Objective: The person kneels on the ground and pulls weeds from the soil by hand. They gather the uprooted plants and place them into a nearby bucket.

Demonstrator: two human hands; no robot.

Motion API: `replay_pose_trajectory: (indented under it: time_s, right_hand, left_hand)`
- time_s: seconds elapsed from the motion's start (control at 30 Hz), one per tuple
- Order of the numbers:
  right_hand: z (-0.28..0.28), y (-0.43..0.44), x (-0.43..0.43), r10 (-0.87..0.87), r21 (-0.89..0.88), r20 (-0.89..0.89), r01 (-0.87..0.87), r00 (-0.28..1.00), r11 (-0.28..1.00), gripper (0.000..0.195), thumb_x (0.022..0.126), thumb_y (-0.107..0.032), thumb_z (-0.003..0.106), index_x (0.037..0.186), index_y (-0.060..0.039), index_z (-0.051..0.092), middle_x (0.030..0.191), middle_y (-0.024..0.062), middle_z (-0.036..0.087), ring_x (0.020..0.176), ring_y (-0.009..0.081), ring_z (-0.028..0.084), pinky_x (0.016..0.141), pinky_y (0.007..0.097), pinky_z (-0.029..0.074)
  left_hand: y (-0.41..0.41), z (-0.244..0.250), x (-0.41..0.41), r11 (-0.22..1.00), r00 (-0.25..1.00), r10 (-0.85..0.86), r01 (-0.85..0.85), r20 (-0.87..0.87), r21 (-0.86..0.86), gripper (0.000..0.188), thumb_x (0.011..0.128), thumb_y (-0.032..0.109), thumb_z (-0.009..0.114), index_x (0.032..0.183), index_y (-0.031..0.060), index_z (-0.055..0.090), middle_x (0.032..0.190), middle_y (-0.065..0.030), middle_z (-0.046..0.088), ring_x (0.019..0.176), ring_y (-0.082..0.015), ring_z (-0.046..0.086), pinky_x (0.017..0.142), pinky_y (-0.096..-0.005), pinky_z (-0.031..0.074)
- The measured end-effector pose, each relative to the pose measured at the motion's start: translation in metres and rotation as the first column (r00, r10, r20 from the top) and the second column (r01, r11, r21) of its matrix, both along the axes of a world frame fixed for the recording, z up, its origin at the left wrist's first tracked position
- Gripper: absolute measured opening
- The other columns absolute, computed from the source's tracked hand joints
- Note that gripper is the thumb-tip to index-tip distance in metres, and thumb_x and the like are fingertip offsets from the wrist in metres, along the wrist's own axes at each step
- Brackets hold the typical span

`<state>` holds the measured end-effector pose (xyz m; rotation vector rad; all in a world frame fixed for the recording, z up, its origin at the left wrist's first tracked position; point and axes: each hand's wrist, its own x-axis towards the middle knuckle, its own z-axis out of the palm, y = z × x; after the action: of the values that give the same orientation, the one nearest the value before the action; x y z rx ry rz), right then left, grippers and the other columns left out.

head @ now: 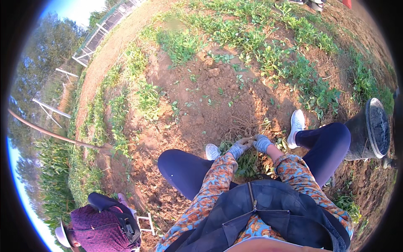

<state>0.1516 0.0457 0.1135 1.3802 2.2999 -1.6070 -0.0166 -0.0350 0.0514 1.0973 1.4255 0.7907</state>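
My left hand [241, 147], in a grey-blue knit glove with a soiled palm side, is between my knees, low over the ground. My right hand [261, 143], gloved alike, meets it there, their fingertips close together. The fingers lie at a clump of uprooted plants, whose brown roots [244, 124] spread just beyond the hands. The green leaves [247, 163] of the plants hang below and between my wrists. What the fingers pinch is too small and partly hidden to tell.
A black plastic bucket [359, 137] stands by my right knee. Rows of leafy plants [267, 56] cross the soil ahead. A long-handled tool [63, 137] is at the left. Another person [100, 225] is at the lower left, near a small white stool frame [150, 224].
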Motion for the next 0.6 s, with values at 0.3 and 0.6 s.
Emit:
replay_pose_trajectory:
  time_s: [0.3, 0.6]
  right_hand:
    - [-0.017, 0.007, 0.016, 0.017, 0.024, 0.122, -0.020, 0.992, 1.000, 0.041, 0.083, -0.039, 0.057, 0.092, -0.0008, 0.071, 0.088, 0.0233, 0.067, 0.086, 0.0363, 0.065, 0.078, 0.0422, 0.050]
    - [-0.006, -0.027, -0.002, -0.178, -0.016, -0.237, 0.179, 0.955, 0.984, 0.046, 0.085, -0.041, 0.064, 0.109, -0.0017, 0.064, 0.096, 0.0179, 0.069, 0.093, 0.0326, 0.065, 0.082, 0.0394, 0.050]
  left_hand:
    - [0.000, 0.008, 0.036, 0.997, 0.843, -0.018, 0.056, -0.538, 0.054, 0.035, 0.091, 0.031, 0.057, 0.123, 0.0164, 0.060, 0.102, -0.0182, 0.067, 0.093, -0.0342, 0.064, 0.083, -0.0394, 0.050]
    - [-0.015, -0.020, 0.014, 0.978, 0.914, 0.207, -0.185, -0.348, 0.095, 0.022, 0.087, 0.004, 0.054, 0.109, 0.0007, 0.056, 0.094, -0.0155, 0.067, 0.087, -0.0193, 0.063, 0.080, -0.0336, 0.049]
